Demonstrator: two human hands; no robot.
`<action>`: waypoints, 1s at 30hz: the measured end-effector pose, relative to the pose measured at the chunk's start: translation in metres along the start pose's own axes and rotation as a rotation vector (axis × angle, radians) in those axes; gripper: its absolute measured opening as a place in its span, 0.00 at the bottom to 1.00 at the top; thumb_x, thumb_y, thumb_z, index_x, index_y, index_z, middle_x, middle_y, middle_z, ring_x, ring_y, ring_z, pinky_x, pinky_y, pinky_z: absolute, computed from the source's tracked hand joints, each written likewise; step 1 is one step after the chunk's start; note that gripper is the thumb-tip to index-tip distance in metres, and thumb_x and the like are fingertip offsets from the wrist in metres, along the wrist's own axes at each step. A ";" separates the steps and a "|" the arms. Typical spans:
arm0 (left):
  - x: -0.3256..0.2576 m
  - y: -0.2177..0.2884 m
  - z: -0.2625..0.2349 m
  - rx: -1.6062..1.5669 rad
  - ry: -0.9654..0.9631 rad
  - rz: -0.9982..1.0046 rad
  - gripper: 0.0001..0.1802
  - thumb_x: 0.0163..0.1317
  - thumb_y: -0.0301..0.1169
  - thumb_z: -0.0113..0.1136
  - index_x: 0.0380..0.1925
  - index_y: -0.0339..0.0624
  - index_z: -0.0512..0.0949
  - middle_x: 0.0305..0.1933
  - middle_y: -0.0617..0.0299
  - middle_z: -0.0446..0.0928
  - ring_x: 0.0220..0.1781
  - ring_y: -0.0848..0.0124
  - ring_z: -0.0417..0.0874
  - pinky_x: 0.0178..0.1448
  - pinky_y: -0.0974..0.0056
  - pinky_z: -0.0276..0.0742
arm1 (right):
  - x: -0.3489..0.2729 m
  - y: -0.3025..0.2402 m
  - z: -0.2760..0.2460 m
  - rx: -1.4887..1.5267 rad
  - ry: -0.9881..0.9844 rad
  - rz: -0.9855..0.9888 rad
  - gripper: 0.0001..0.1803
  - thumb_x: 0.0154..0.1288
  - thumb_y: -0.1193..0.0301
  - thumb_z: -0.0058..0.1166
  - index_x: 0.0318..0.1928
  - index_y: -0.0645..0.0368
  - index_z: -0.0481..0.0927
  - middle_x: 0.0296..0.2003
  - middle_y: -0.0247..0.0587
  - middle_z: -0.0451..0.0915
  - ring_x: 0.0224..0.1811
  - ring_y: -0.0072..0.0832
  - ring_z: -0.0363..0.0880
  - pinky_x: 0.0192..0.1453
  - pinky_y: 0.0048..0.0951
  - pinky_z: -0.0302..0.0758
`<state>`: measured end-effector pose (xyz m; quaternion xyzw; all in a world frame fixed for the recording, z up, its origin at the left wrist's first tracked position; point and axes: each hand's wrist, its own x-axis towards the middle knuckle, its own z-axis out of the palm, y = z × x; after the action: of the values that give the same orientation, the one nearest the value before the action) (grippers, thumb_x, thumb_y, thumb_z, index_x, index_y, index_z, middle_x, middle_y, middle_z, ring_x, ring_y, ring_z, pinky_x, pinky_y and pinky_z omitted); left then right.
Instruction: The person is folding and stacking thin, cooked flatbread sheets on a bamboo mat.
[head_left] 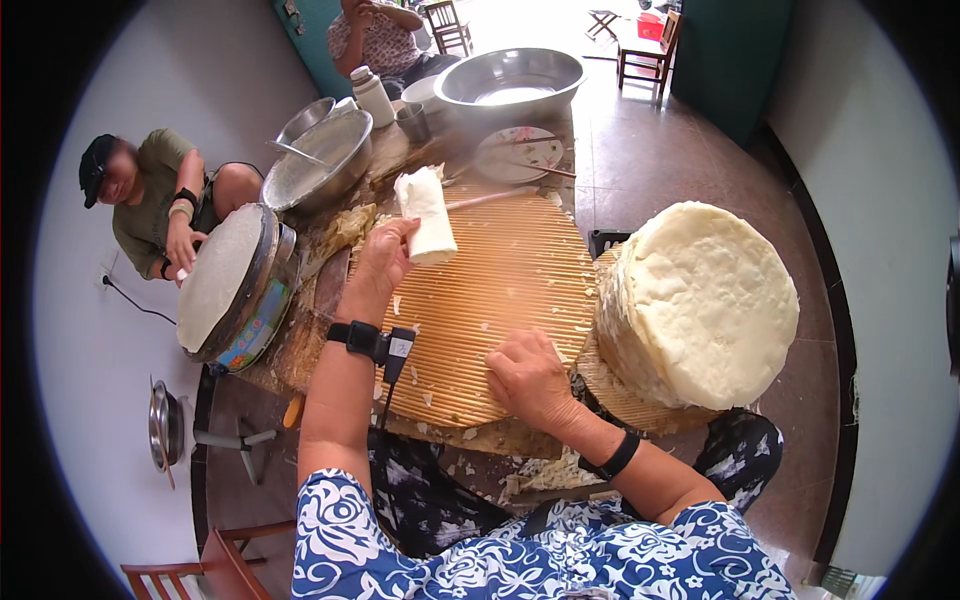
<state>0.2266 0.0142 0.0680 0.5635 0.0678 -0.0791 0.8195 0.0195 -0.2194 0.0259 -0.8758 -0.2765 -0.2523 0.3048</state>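
Note:
My left hand (383, 258) is closed round the lower end of a folded pale flatbread (428, 222), held above a round slatted mat (500, 270) on the table. On the mat's near right part rests my right hand (532, 378), its fingers curled in; whatever it may hold is hidden. A thin stick (490, 198) lies across the far part of the mat, and white flatbread crumbs are scattered over it. Just right of my right hand stands a tall stack of round, thin flatbreads (705, 300) on another slatted mat (625, 385).
At the left, another person (165, 200) reaches toward a round griddle (225, 285) covered by a pale sheet. Behind are a batter bowl (325, 160), white bottle (372, 98), wide metal basin (512, 80) and flowered plate (518, 155) with chopsticks. Someone (375, 45) sits at the far end.

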 end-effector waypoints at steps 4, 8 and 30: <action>0.058 -0.007 0.054 0.023 -0.004 -0.029 0.16 0.64 0.27 0.57 0.49 0.30 0.72 0.45 0.48 0.80 0.42 0.56 0.84 0.47 0.52 0.83 | -0.001 0.001 -0.002 0.010 -0.030 0.018 0.07 0.57 0.71 0.60 0.36 0.56 0.78 0.36 0.37 0.79 0.48 0.36 0.76 0.60 0.43 0.68; 0.102 -0.018 0.086 0.161 0.079 -0.061 0.17 0.64 0.27 0.57 0.50 0.29 0.73 0.44 0.49 0.80 0.41 0.57 0.84 0.41 0.49 0.84 | -0.003 -0.001 -0.003 0.052 -0.083 0.022 0.09 0.59 0.68 0.59 0.39 0.55 0.78 0.37 0.37 0.79 0.51 0.37 0.76 0.62 0.45 0.68; 0.125 -0.013 0.099 0.491 0.289 0.138 0.27 0.60 0.37 0.64 0.53 0.31 0.69 0.42 0.49 0.77 0.24 0.64 0.82 0.24 0.61 0.82 | -0.002 0.000 0.002 0.089 0.024 0.006 0.07 0.53 0.70 0.56 0.34 0.56 0.77 0.33 0.39 0.76 0.47 0.38 0.76 0.61 0.46 0.68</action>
<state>0.3481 -0.0900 0.0661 0.7536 0.1242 0.0440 0.6440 0.0188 -0.2181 0.0236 -0.8591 -0.2810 -0.2493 0.3477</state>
